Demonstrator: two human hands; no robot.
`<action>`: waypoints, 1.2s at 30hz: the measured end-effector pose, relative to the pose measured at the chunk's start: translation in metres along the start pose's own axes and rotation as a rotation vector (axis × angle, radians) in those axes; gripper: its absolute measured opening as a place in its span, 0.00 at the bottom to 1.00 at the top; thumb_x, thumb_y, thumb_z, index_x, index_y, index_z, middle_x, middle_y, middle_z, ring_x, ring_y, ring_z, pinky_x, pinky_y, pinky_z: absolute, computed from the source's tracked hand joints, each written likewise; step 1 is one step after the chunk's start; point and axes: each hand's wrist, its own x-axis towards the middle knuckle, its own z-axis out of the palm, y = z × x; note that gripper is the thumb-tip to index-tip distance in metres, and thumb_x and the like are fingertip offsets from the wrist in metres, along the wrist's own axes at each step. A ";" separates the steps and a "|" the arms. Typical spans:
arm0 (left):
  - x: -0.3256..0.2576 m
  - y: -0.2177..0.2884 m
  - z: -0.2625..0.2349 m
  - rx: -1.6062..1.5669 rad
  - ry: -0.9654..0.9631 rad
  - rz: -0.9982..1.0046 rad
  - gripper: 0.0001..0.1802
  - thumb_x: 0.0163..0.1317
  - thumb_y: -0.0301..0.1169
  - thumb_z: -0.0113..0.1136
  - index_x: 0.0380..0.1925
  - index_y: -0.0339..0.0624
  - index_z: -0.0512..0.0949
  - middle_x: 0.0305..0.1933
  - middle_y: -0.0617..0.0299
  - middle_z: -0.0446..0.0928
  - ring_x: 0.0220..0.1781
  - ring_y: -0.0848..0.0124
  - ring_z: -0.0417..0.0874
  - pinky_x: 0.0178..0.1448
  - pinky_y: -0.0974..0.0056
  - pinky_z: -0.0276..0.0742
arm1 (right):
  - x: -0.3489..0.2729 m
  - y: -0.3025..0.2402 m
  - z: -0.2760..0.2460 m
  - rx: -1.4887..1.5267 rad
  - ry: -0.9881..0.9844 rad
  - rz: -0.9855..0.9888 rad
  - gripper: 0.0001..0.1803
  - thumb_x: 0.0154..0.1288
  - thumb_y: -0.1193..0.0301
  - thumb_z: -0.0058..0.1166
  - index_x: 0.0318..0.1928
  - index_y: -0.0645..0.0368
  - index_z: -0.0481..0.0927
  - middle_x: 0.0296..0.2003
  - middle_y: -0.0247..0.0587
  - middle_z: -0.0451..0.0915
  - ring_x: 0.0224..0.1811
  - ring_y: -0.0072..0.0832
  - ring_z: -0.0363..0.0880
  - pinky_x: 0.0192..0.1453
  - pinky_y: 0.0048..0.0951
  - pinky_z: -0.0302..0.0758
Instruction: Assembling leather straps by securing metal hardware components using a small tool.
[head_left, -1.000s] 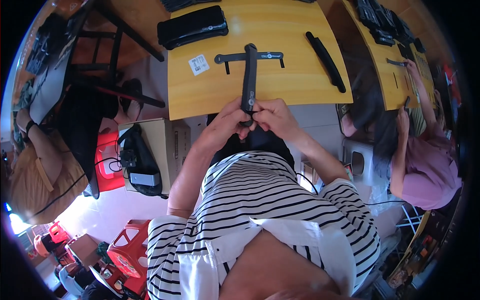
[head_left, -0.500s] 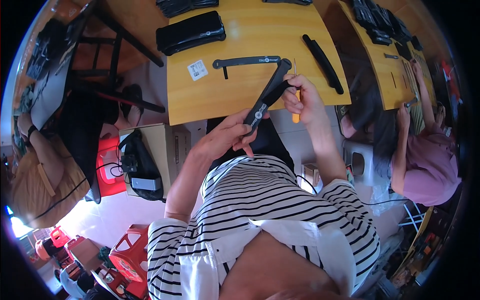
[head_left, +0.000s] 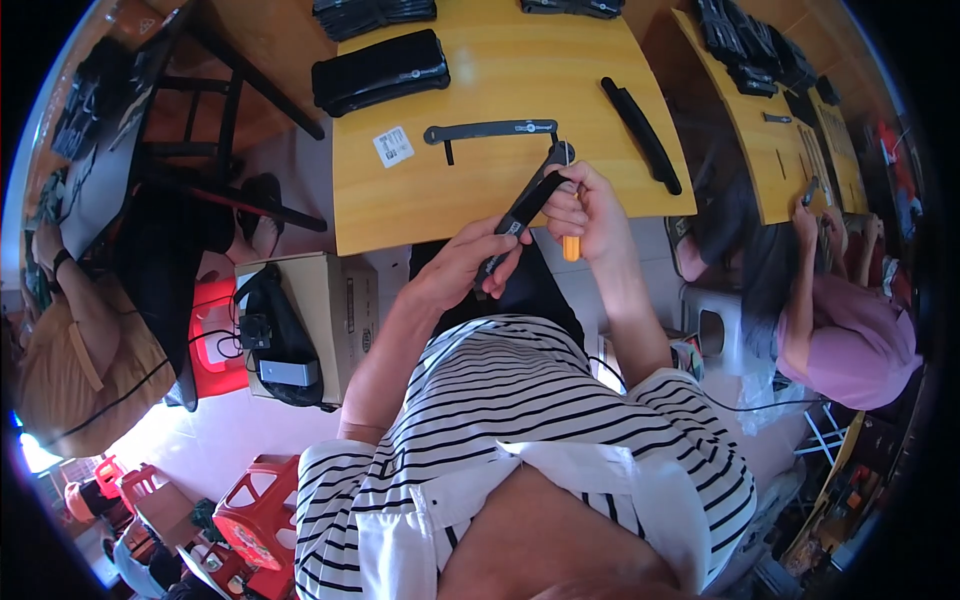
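My left hand (head_left: 462,262) grips the lower end of a long black bar-shaped part (head_left: 524,210), held tilted over the front edge of the yellow table (head_left: 400,205). My right hand (head_left: 590,205) holds an orange-handled screwdriver (head_left: 570,245) with its metal shaft up against the upper end of the part. A second black flat bar with a short peg (head_left: 487,131) lies on the table just beyond. A white label (head_left: 393,146) lies to its left.
A black curved strip (head_left: 641,134) lies at the table's right. Black flat cases (head_left: 379,71) sit at the back left. A cardboard box (head_left: 325,310) with a black bag stands at my left. A person in pink (head_left: 850,330) works at the right-hand table; another person sits at the far left.
I lifted the black part off the table and turned it from upright to tilted. My right hand picked up the orange screwdriver and brought it to the part's upper end.
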 end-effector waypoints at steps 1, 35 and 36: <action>0.000 0.001 -0.001 0.000 0.000 0.005 0.10 0.64 0.30 0.41 0.39 0.35 0.67 0.14 0.66 0.63 0.12 0.79 0.62 0.20 0.74 0.67 | 0.002 -0.005 -0.004 0.129 0.040 0.031 0.12 0.58 0.65 0.44 0.20 0.50 0.62 0.11 0.25 0.56 0.08 0.16 0.51 0.11 0.19 0.49; -0.055 0.005 -0.078 0.339 0.872 0.173 0.14 0.66 0.37 0.47 0.38 0.38 0.75 0.30 0.66 0.72 0.28 0.76 0.72 0.34 0.71 0.68 | 0.023 -0.174 0.011 -1.299 0.358 -0.954 0.14 0.61 0.65 0.47 0.24 0.62 0.71 0.17 0.32 0.68 0.18 0.14 0.63 0.22 0.16 0.58; -0.051 0.006 -0.082 0.336 0.884 0.171 0.14 0.66 0.37 0.47 0.38 0.38 0.75 0.30 0.66 0.72 0.28 0.76 0.72 0.34 0.71 0.68 | 0.022 -0.164 0.007 -1.602 0.384 -1.069 0.14 0.61 0.65 0.49 0.28 0.65 0.75 0.18 0.34 0.69 0.19 0.14 0.63 0.24 0.16 0.59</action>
